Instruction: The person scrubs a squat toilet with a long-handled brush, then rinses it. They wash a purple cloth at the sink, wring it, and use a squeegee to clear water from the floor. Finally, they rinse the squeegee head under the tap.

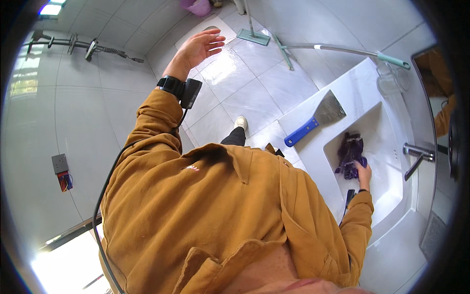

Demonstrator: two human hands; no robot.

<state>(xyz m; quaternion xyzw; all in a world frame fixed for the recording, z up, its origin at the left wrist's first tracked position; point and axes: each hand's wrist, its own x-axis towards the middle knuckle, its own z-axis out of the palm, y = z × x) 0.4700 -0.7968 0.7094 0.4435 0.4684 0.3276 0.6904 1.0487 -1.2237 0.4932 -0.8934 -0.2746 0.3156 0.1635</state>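
Note:
In the white sink basin (pixel 337 188) on the right lies a bunched, wet-looking dark purple cloth (pixel 351 149). My right hand (pixel 363 175) grips the near end of it, fingers closed around the fabric and partly hidden by it. My left hand (pixel 199 48) is stretched out well away from the sink, above the tiled floor. It holds nothing, and its fingers are apart. A scraper (pixel 313 122) with a blue handle and a wide metal blade rests on the sink's left ledge, beside the basin.
A metal faucet (pixel 418 154) juts over the basin's right side. A clear glass vessel (pixel 391 78) stands at the sink's far corner. A green-handled pole (pixel 342 49) leans across the far end. A flat green mop (pixel 253 36) and a purple bucket (pixel 197 7) are farther off.

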